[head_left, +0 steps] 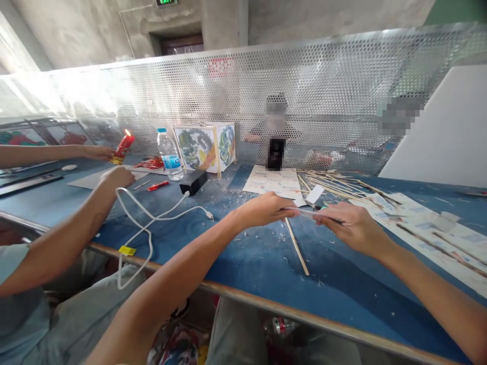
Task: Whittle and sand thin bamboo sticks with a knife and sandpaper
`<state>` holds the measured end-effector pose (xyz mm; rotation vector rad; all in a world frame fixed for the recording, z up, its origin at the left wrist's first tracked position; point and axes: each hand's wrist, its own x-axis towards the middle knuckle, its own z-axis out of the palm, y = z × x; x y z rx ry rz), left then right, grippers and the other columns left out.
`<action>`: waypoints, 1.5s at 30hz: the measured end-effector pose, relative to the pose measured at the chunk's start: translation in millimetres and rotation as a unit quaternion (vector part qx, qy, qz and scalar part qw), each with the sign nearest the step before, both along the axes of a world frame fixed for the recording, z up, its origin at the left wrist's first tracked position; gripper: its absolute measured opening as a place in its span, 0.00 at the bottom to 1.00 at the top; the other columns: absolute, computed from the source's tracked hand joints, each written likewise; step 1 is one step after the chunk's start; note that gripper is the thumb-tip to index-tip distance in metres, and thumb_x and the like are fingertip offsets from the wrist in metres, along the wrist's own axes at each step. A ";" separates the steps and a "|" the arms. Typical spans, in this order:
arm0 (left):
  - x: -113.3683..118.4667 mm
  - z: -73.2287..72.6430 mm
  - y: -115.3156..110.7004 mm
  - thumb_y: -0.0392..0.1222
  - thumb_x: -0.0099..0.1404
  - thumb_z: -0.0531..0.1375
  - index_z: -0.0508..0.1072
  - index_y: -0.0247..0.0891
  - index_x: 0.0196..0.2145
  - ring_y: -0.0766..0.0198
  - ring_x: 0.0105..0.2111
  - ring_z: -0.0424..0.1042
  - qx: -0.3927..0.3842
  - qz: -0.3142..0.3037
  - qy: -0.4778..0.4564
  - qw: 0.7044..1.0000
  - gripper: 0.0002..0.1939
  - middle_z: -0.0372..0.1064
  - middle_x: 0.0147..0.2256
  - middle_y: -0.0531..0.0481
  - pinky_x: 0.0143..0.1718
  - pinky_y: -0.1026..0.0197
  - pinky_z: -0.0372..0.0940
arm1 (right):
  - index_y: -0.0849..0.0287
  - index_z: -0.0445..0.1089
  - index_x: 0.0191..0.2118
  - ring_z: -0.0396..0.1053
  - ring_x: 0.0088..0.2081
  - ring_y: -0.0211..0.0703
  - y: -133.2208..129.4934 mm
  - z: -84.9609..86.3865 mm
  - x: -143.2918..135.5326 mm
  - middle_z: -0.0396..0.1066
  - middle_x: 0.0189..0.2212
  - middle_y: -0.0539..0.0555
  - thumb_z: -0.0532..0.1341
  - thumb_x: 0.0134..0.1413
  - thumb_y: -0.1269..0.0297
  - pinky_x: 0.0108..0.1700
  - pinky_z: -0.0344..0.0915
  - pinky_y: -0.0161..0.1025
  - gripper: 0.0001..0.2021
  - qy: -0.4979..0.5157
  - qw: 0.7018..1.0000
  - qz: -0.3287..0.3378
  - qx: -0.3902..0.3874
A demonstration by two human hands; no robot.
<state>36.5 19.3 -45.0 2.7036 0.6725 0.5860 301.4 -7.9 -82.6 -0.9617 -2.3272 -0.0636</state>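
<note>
My left hand point(268, 209) is closed, pinching one end of a thin, pale, bent strip point(302, 211) above the blue table. My right hand point(352, 225) has its fingers closed at the strip's other end. Along those fingers shows a slim dark object with a green part, whose kind I cannot make out. Just behind the strip is a small white piece point(315, 194). Below my hands, a thin wooden stick point(297, 247) lies on the table point(262, 274) among small shavings.
Several sticks point(335, 183) and printed sheets point(272, 181) lie behind and to the right. A painted lantern point(200, 148), water bottle point(170, 158), black box point(193, 181) and white cable point(150, 223) stand or lie leftward. A co-worker's hand point(99, 152) holds a burning red candle point(124, 146).
</note>
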 end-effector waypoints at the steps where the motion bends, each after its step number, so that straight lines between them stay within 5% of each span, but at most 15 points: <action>1: -1.9 0.3 1.9 0.48 0.75 0.54 0.78 0.38 0.39 0.64 0.29 0.75 -0.010 -0.006 0.003 1.000 0.16 0.78 0.29 0.48 0.33 0.64 0.62 | 0.51 0.78 0.37 0.73 0.31 0.47 0.2 0.6 2.4 0.78 0.29 0.53 0.56 0.67 0.50 0.35 0.62 0.42 0.16 -0.006 1.000 -0.007 -0.002; 5: -7.4 0.7 8.6 0.47 0.75 0.54 0.78 0.37 0.32 0.65 0.27 0.75 -0.044 -0.020 0.004 0.999 0.19 0.77 0.26 0.48 0.31 0.65 0.62 | 0.49 0.77 0.47 0.75 0.32 0.47 1.3 5.8 7.6 0.80 0.35 0.52 0.52 0.67 0.46 0.32 0.63 0.40 0.20 -0.049 0.996 -0.025 -0.064; 10: -8.7 1.4 15.1 0.47 0.71 0.58 0.81 0.38 0.38 0.66 0.26 0.72 -0.089 -0.001 -0.038 0.995 0.14 0.77 0.28 0.50 0.29 0.66 0.61 | 0.52 0.76 0.31 0.64 0.18 0.38 -3.0 13.4 1.6 0.71 0.18 0.48 0.49 0.70 0.48 0.24 0.53 0.38 0.24 -0.027 0.989 -0.017 -0.141; 13: -8.7 0.5 17.9 0.48 0.71 0.58 0.81 0.37 0.37 0.65 0.27 0.73 -0.132 0.014 -0.076 0.988 0.15 0.79 0.29 0.48 0.29 0.65 0.62 | 0.53 0.77 0.31 0.59 0.16 0.37 -3.6 15.2 -1.0 0.67 0.16 0.47 0.50 0.69 0.48 0.23 0.50 0.38 0.24 -0.004 0.986 -0.014 -0.167; 17: -9.4 -1.0 19.1 0.48 0.69 0.59 0.81 0.36 0.29 0.65 0.24 0.74 -0.204 0.009 -0.111 0.973 0.17 0.78 0.24 0.48 0.27 0.65 0.66 | 0.54 0.78 0.42 0.68 0.24 0.40 2.3 16.7 3.6 0.75 0.26 0.50 0.54 0.66 0.46 0.28 0.59 0.36 0.21 0.026 0.977 0.009 -0.214; 20: -5.8 -3.8 19.6 0.48 0.66 0.63 0.81 0.37 0.32 0.66 0.24 0.74 -0.238 0.017 -0.185 0.953 0.13 0.77 0.24 0.50 0.28 0.65 0.67 | 0.57 0.77 0.33 0.72 0.28 0.43 4.3 18.7 6.8 0.76 0.26 0.51 0.55 0.66 0.46 0.33 0.63 0.37 0.22 0.095 0.961 0.016 -0.258; 24: 10.1 -11.2 17.2 0.49 0.64 0.65 0.78 0.38 0.43 0.65 0.31 0.76 -0.286 0.027 -0.327 0.900 0.14 0.78 0.33 0.49 0.35 0.63 0.70 | 0.57 0.77 0.33 0.71 0.29 0.44 1.0 20.8 1.1 0.76 0.25 0.51 0.56 0.65 0.46 0.36 0.65 0.38 0.21 0.211 0.947 0.019 -0.241; 28: 26.8 -15.5 11.0 0.49 0.61 0.68 0.79 0.36 0.39 0.62 0.35 0.77 -0.347 0.044 -0.409 0.843 0.14 0.79 0.36 0.46 0.40 0.59 0.72 | 0.55 0.77 0.42 0.74 0.38 0.46 6.0 19.7 -2.8 0.78 0.35 0.53 0.53 0.67 0.44 0.41 0.66 0.39 0.22 0.186 0.948 0.029 -0.255; 32: 25.9 -12.6 13.9 0.46 0.63 0.66 0.78 0.36 0.39 0.67 0.30 0.75 -0.382 0.110 -0.492 0.775 0.11 0.78 0.35 0.48 0.36 0.62 0.72 | 0.55 0.73 0.50 0.73 0.44 0.48 21.9 14.6 18.4 0.77 0.45 0.58 0.39 0.71 0.46 0.43 0.65 0.42 0.29 0.051 0.975 -0.157 -0.151; 37: 14.2 -8.4 25.3 0.45 0.70 0.60 0.74 0.33 0.42 0.67 0.27 0.72 -0.438 0.215 -0.540 0.686 0.11 0.74 0.34 0.48 0.27 0.62 0.69 | 0.56 0.73 0.32 0.71 0.37 0.53 31.7 4.1 50.8 0.76 0.33 0.58 0.66 0.51 0.48 0.36 0.60 0.41 0.16 -0.088 0.956 -0.234 -0.152; 40: 12.6 -6.3 27.2 0.47 0.72 0.58 0.72 0.34 0.47 0.65 0.31 0.73 -0.462 0.256 -0.556 0.642 0.13 0.73 0.38 0.48 0.31 0.61 0.71 | 0.55 0.72 0.30 0.71 0.37 0.52 31.0 3.1 50.9 0.75 0.31 0.56 0.65 0.52 0.52 0.35 0.59 0.40 0.11 -0.100 0.951 -0.250 -0.151; 45: 12.0 -2.6 27.2 0.44 0.71 0.60 0.72 0.34 0.48 0.63 0.35 0.74 -0.471 0.287 -0.580 0.600 0.12 0.73 0.42 0.47 0.35 0.58 0.73 | 0.56 0.69 0.44 0.72 0.39 0.49 18.4 18.0 28.6 0.75 0.41 0.57 0.59 0.60 0.52 0.38 0.64 0.41 0.14 -0.006 0.962 -0.245 -0.121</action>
